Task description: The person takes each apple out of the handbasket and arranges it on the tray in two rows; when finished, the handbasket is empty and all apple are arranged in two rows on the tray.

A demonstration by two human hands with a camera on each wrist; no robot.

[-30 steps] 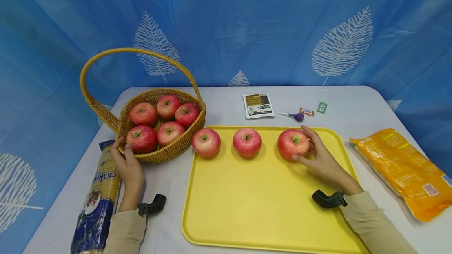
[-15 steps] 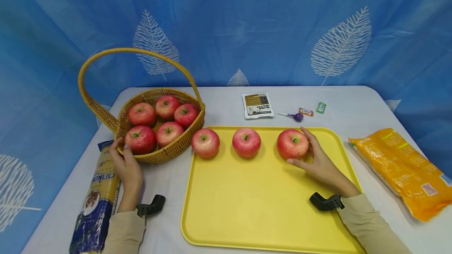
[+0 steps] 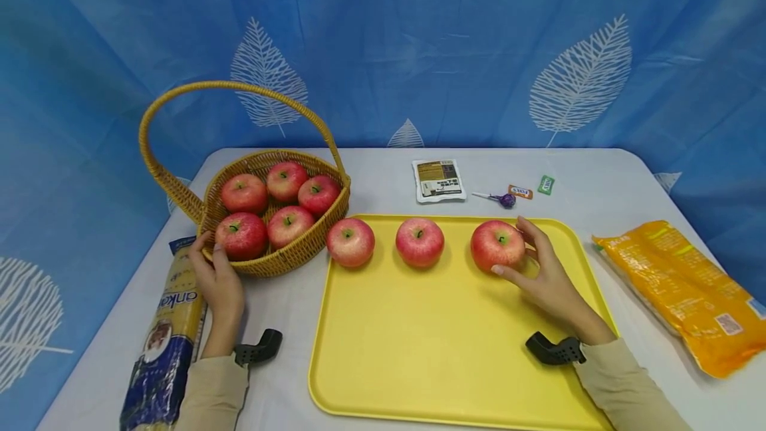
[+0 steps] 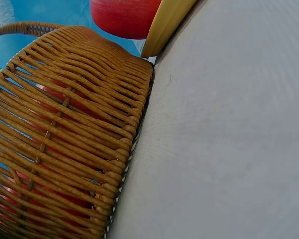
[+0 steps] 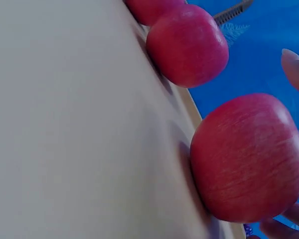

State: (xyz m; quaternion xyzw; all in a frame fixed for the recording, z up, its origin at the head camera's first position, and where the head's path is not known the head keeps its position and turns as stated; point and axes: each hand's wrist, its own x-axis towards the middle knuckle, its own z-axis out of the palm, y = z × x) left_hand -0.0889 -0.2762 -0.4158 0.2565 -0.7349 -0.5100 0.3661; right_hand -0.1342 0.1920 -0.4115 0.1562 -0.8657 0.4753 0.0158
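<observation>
My left hand (image 3: 220, 288) holds the near rim of the wicker basket (image 3: 299, 253), its thumb beside a red apple (image 3: 241, 236) inside. Several apples lie in that basket. In the left wrist view the woven basket wall (image 4: 84, 114) fills the left side, with that hand out of sight. On the yellow tray (image 3: 449, 351), my right hand (image 3: 553, 285) is spread around the right side of a red apple (image 3: 497, 245). From the right wrist, the thumb (image 5: 296, 72) shows apart from this apple (image 5: 249, 159), and fingertips lie close by its far side.
Two more apples, one at the tray's left corner (image 3: 350, 243) and one at mid-back (image 3: 419, 243), complete the row. Behind are a flat packet (image 3: 439, 180), a lollipop (image 3: 506, 200) and small candies (image 3: 545, 184). An orange bag (image 3: 682, 291) lies right, a pasta pack (image 3: 167, 338) left.
My right thumb and fingers have eased back slightly from the apple. The left hand keeps its hold on the basket, and the apples lie where they were.
</observation>
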